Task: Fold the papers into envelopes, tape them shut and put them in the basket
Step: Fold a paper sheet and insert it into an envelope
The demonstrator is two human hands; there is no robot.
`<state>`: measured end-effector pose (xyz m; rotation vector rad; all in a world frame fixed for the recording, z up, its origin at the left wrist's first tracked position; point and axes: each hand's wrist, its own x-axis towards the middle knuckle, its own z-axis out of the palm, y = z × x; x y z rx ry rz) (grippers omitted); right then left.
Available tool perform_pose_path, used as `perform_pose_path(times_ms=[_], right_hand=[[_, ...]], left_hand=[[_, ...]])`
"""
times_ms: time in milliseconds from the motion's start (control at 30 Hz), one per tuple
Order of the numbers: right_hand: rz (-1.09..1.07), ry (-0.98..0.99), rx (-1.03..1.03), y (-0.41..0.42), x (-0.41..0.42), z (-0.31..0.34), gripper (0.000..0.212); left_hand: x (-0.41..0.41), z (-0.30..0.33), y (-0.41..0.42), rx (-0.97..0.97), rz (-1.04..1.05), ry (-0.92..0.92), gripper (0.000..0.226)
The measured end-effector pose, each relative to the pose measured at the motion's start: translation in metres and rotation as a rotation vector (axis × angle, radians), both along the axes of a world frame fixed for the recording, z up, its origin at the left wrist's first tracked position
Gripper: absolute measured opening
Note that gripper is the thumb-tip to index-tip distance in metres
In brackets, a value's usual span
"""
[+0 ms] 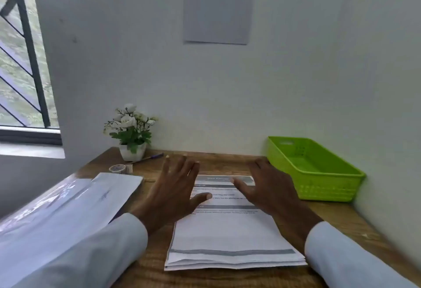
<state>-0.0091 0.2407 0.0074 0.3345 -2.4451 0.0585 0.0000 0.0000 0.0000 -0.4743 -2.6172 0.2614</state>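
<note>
A stack of printed papers (230,237) lies flat on the wooden table in front of me. My left hand (173,187) is spread with straight fingers over the stack's upper left corner. My right hand (268,187) is spread the same way over its upper right corner. Neither hand holds anything. Whether the palms touch the paper I cannot tell. A green plastic basket (330,187) stands at the right against the wall, with nothing in it. A roll of clear tape (118,168) lies at the back left of the table.
A second pile of papers (75,203) lies at the left, partly off the table edge. A small white pot of flowers (132,132) and a blue pen (150,157) sit at the back left. The wall is close behind, with a sheet (218,11) pinned on it.
</note>
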Motion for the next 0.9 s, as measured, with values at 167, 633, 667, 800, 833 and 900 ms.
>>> perform_pose_path(times_ms=[167, 633, 667, 800, 833, 900], right_hand=[[-0.221, -0.187, -0.080, 0.013, -0.006, -0.024, 0.056], [-0.219, -0.178, -0.124, -0.001, -0.001, -0.027, 0.045], [-0.204, -0.189, -0.137, -0.002, 0.001, -0.028, 0.047], [-0.123, -0.250, -0.237, 0.000, 0.003, -0.034, 0.054], [-0.107, -0.251, -0.261, 0.000, 0.003, -0.034, 0.055], [-0.074, -0.235, -0.334, 0.001, 0.005, -0.033, 0.055]], left_hand=[[-0.019, -0.030, -0.006, 0.160, 0.143, -0.053, 0.103], [-0.025, -0.035, -0.003, 0.321, 0.115, -0.070, 0.083], [-0.025, -0.035, -0.003, 0.327, 0.115, -0.071, 0.082], [-0.025, -0.033, 0.000, 0.340, 0.131, -0.100, 0.082], [-0.024, -0.031, 0.000, 0.355, 0.129, -0.103, 0.082], [-0.024, -0.029, 0.000, 0.380, 0.129, -0.110, 0.081]])
